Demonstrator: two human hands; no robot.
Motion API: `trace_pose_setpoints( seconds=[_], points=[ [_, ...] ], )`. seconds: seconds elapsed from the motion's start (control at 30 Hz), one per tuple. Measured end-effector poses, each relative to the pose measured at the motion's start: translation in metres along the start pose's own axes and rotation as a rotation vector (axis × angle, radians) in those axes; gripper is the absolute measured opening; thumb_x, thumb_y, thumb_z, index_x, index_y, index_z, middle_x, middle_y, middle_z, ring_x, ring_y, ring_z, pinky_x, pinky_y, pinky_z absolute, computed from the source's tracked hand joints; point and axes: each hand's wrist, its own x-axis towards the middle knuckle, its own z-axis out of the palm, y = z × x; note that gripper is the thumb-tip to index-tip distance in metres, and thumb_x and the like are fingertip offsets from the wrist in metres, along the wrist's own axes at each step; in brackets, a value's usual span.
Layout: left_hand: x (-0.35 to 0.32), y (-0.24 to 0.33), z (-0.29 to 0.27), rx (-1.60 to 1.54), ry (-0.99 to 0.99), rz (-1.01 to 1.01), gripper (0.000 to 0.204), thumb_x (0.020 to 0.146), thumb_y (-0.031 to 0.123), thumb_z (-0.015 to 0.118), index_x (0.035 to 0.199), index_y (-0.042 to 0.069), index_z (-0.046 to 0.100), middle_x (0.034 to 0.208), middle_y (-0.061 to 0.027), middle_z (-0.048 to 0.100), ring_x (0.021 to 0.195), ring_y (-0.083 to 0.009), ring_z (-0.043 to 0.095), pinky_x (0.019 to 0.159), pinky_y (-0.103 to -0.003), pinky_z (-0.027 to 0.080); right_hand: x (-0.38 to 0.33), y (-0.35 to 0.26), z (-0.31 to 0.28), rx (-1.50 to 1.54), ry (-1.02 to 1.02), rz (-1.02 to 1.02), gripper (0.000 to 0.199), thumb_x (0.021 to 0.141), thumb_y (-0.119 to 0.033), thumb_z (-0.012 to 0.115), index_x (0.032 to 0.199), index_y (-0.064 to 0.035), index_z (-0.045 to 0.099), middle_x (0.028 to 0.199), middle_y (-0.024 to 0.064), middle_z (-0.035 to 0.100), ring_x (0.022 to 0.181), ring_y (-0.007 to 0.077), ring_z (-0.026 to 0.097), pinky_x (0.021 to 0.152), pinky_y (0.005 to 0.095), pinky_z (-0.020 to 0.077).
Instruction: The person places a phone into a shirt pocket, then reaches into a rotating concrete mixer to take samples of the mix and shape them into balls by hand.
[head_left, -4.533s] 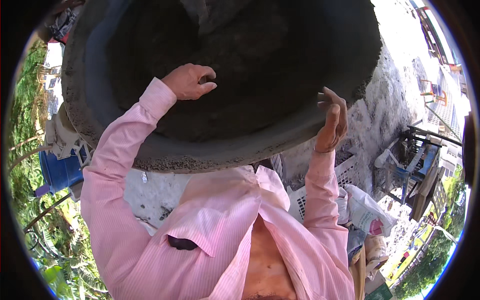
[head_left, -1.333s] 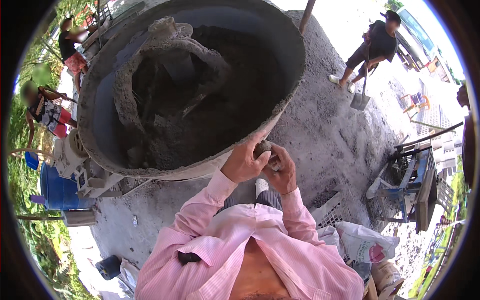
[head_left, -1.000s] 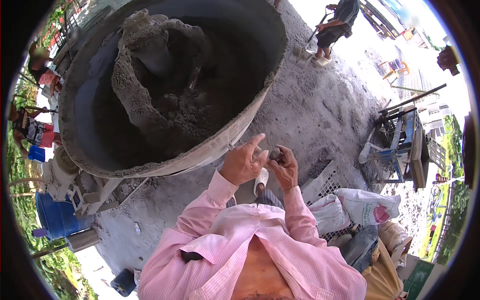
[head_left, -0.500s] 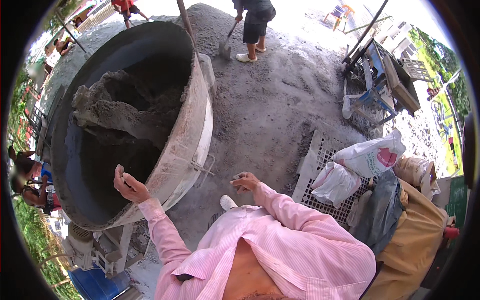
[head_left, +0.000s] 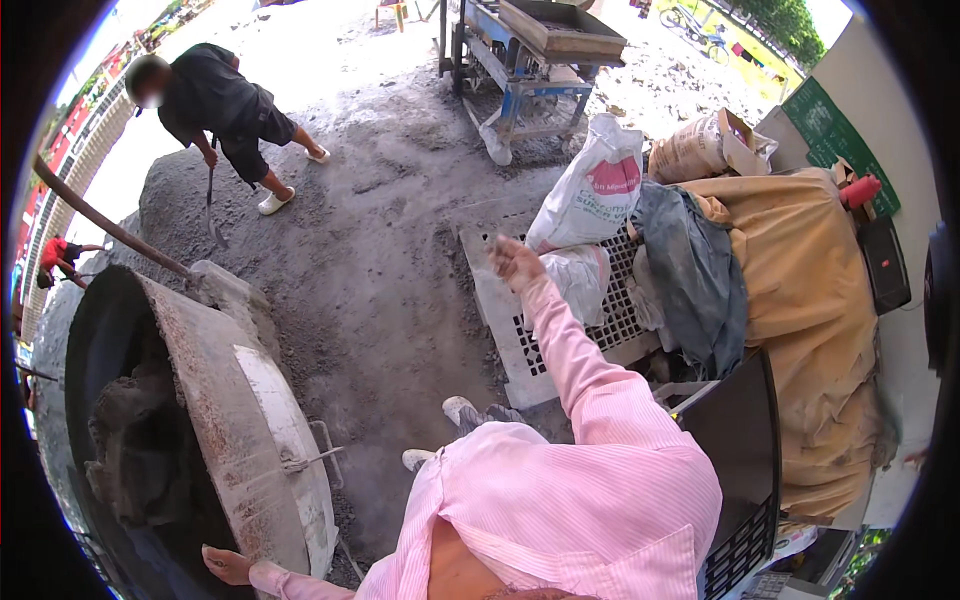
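Observation:
My left hand [head_left: 228,566] is low at the left, over the rim of a big round concrete mixing drum [head_left: 225,400]. Nothing shows in it, and its fingers look stretched out. Grey clumped mix [head_left: 140,450] lies in the dark inside of the drum. My right hand [head_left: 517,264] reaches forward with fingers loosely apart and holds nothing visible. It appears in front of a white printed sack [head_left: 592,190]; whether it touches the sack I cannot tell. A second white sack [head_left: 578,285] lies below, on a grey perforated plastic pallet [head_left: 490,290].
A person [head_left: 235,110] bends with a shovel [head_left: 213,215] by a grey heap [head_left: 165,200]. A blue metal stand [head_left: 520,80] carries a tray. To the right are a dark tarp [head_left: 690,280], a tan cover [head_left: 800,260] and a black panel [head_left: 740,430]. A pole [head_left: 110,225] leans by the drum.
My view has swung right, so the drum now sits further left and the sacks nearer the middle. My right arm has stretched forward toward the sacks; my left hand is lower in view.

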Motion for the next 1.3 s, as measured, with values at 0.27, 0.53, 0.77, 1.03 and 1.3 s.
trace_pose_setpoints(
  seconds=[0.27, 0.53, 0.77, 1.03, 1.3],
  points=[
    [0.005, -0.021, 0.001, 0.124, -0.055, -0.082, 0.043, 0.096, 0.042, 0.05, 0.109, 0.008, 0.072, 0.112, -0.01, 0.071, 0.104, -0.0261, 0.066, 0.091, -0.034, 0.05, -0.111, -0.366, 0.118, -0.329, -0.159, -1.283, 0.04, 0.09, -0.017, 0.069, 0.124, -0.0005, 0.055, 0.104, 0.0146, 0.07, 0.071, 0.0201, 0.069, 0.064, 0.0276, 0.0535],
    [-0.008, 0.031, -0.002, -0.082, -0.093, -0.048, 0.036, 0.093, 0.036, 0.052, 0.095, 0.004, 0.069, 0.094, -0.018, 0.068, 0.089, -0.0359, 0.065, 0.078, -0.041, 0.05, 0.037, -0.03, -0.127, -0.554, 0.587, -0.048, 0.03, 0.089, -0.027, 0.066, 0.067, -0.0105, 0.053, 0.053, 0.0029, 0.052, 0.038, 0.0186, 0.049, 0.036, 0.0325, 0.038],
    [-0.018, 0.058, -0.031, 0.01, -0.171, -0.141, 0.038, 0.09, 0.04, 0.053, 0.084, 0.006, 0.069, 0.089, -0.0177, 0.068, 0.09, -0.0394, 0.064, 0.078, -0.045, 0.05, -0.083, 0.294, -0.061, -1.117, -0.208, 0.409, 0.023, 0.084, -0.019, 0.073, 0.077, -0.0013, 0.061, 0.065, 0.0084, 0.063, 0.049, 0.0184, 0.06, 0.047, 0.0327, 0.0501],
    [-0.02, 0.096, -0.044, 0.165, -0.476, -0.298, 0.044, 0.09, 0.052, 0.051, 0.092, 0.014, 0.072, 0.093, -0.0137, 0.071, 0.094, -0.0364, 0.066, 0.082, -0.043, 0.052, -0.065, 0.335, 0.006, -1.473, -0.754, 0.371, 0.043, 0.088, -0.046, 0.065, 0.087, -0.0034, 0.069, 0.08, 0.0076, 0.069, 0.068, 0.0179, 0.066, 0.057, 0.0328, 0.0531],
    [-0.026, 0.083, -0.061, 0.097, -0.48, -0.196, 0.045, 0.09, 0.055, 0.054, 0.086, 0.014, 0.072, 0.083, -0.0098, 0.072, 0.079, -0.0315, 0.069, 0.073, -0.043, 0.055, -0.066, 0.269, -0.046, -1.767, -0.277, 0.622, 0.041, 0.083, -0.032, 0.069, 0.105, 0.0016, 0.066, 0.087, 0.0149, 0.071, 0.066, 0.0275, 0.069, 0.058, 0.0434, 0.0567]
  ],
)
